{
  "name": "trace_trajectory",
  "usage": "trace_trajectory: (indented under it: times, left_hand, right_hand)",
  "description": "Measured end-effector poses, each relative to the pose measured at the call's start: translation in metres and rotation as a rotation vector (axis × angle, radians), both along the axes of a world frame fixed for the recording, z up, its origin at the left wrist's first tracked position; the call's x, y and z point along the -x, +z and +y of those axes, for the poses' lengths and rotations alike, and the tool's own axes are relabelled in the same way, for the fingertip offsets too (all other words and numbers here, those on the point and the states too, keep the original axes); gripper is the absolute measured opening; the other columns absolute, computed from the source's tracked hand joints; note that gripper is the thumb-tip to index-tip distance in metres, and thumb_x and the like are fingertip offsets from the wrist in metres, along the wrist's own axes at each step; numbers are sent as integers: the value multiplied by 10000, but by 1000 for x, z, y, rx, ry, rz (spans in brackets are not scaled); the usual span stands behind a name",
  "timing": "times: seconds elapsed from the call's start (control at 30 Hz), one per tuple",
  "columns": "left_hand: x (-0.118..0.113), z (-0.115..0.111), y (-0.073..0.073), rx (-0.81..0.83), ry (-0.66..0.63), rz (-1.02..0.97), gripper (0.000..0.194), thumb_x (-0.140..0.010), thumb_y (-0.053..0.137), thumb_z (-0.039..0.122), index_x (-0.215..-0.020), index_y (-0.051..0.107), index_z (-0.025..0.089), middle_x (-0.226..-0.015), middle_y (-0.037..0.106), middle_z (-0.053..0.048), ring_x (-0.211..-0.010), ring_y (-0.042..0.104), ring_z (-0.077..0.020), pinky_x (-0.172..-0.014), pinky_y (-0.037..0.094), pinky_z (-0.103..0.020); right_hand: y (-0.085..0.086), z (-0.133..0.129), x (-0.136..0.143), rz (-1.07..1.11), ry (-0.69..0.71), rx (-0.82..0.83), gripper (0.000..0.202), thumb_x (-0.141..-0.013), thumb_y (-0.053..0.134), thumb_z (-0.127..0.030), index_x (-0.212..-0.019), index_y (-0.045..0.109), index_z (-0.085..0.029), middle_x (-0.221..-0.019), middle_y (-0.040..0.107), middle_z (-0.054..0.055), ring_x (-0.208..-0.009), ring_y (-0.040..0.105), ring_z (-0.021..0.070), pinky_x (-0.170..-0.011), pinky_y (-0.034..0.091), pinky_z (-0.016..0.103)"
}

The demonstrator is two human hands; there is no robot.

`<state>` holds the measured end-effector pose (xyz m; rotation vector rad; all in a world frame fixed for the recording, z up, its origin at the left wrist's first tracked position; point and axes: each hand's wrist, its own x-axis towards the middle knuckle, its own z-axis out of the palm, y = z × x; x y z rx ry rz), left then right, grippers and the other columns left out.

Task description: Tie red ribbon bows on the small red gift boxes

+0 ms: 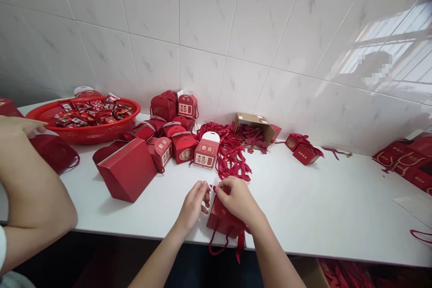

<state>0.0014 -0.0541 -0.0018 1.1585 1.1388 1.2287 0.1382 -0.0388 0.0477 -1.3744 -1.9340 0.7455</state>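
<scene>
A red gift box (222, 218) stands near the table's front edge, with a cord handle and a ribbon end hanging over that edge. At its top left, my left hand (195, 202) has thumb and forefinger pinched on a thin red ribbon. My right hand (236, 195) reaches over the box from the right, its fingers closed on the same ribbon close to the left fingertips. The ribbon between the hands is small and partly hidden. Behind them lies a heap of loose red ribbons (232, 157), beside an upright box with white lettering (206, 150).
On the left are a large red box (130, 171), a red basket of wrapped sweets (91, 135) and another person's arm (37, 193). A cardboard box (254, 121) holds red pieces by the wall. More red boxes (405, 157) sit far right.
</scene>
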Motion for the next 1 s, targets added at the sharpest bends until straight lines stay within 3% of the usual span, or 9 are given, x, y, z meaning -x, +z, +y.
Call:
trace_trajectory:
  times: [0.13, 0.3, 0.47, 0.57, 0.63, 0.7, 0.77, 0.87, 1.0]
  left_hand:
    - [-3, 16, 6, -24, -79, 49, 385, -795, 501, 542, -650, 424, 193, -592, 384, 59, -515, 417, -94, -467, 390, -189]
    - [18, 19, -11, -1, 0, 200, 394, -788, 444, 574, -649, 450, 206, -557, 430, 46, -508, 452, -123, -503, 393, -226]
    - [77, 14, -33, 38, 261, 489, 314, -678, 611, 391, -495, 424, 217, -477, 393, 20, -572, 489, -195, -556, 352, -267]
    - [87, 15, -35, -12, 358, 569, 149, -670, 607, 337, -620, 539, 215, -674, 537, -48, -833, 530, -280, -710, 396, -337]
    - [74, 18, -31, -100, 309, 542, 194, -722, 571, 389, -790, 588, 209, -909, 588, -86, -1003, 497, -294, -842, 388, -372]
    - [49, 21, -26, -157, 173, 482, 286, -803, 487, 467, -878, 583, 209, -991, 598, -77, -1018, 514, -259, -887, 395, -361]
    - [23, 23, -23, -151, 13, 431, 352, -856, 401, 520, -865, 570, 212, -895, 616, -38, -876, 570, -206, -808, 449, -317]
    - [0, 24, -26, -114, -157, 387, 409, -866, 375, 564, -789, 545, 200, -730, 584, 8, -669, 555, -150, -642, 466, -259]
    - [6, 27, -38, -73, -205, 403, 422, -816, 456, 589, -709, 519, 186, -547, 455, 55, -488, 438, -110, -491, 375, -220]
  right_hand:
    - [0, -5, 1, -4, -37, -128, 166, -801, 560, -208, -750, 715, -179, -864, 584, 102, -849, 568, 231, -788, 452, 365]
    - [-10, -27, -31, 191, -213, -274, 278, -863, 536, -335, -1080, 647, -200, -1208, 519, 138, -1155, 479, 268, -973, 401, 425]
    - [-50, -55, -78, 345, -347, -49, 326, -898, 466, -436, -1061, 622, -200, -1132, 608, 121, -1071, 558, 249, -915, 459, 401]
    - [-76, -65, -84, 440, -317, 118, 383, -859, 527, -473, -1118, 603, -200, -1188, 614, 118, -1123, 555, 252, -972, 436, 391]
    - [-87, -69, -77, 518, -259, 179, 416, -830, 576, -473, -1152, 583, -209, -1202, 611, 113, -1112, 569, 246, -950, 455, 364]
    - [-92, -71, -67, 598, -246, 211, 428, -802, 611, -482, -1129, 586, -207, -1109, 643, 106, -985, 620, 228, -830, 506, 323]
    - [-93, -70, -58, 679, -276, 234, 415, -785, 626, -499, -1064, 596, -194, -918, 657, 73, -799, 626, 184, -682, 503, 275]
    - [-91, -63, -59, 788, -301, 274, 403, -771, 639, -510, -1006, 572, -189, -659, 535, -25, -564, 495, 102, -511, 394, 209]
    - [-92, -46, -85, 840, -341, 285, 455, -704, 709, -494, -998, 512, -207, -601, 409, -91, -448, 275, 49, -430, 212, 184]
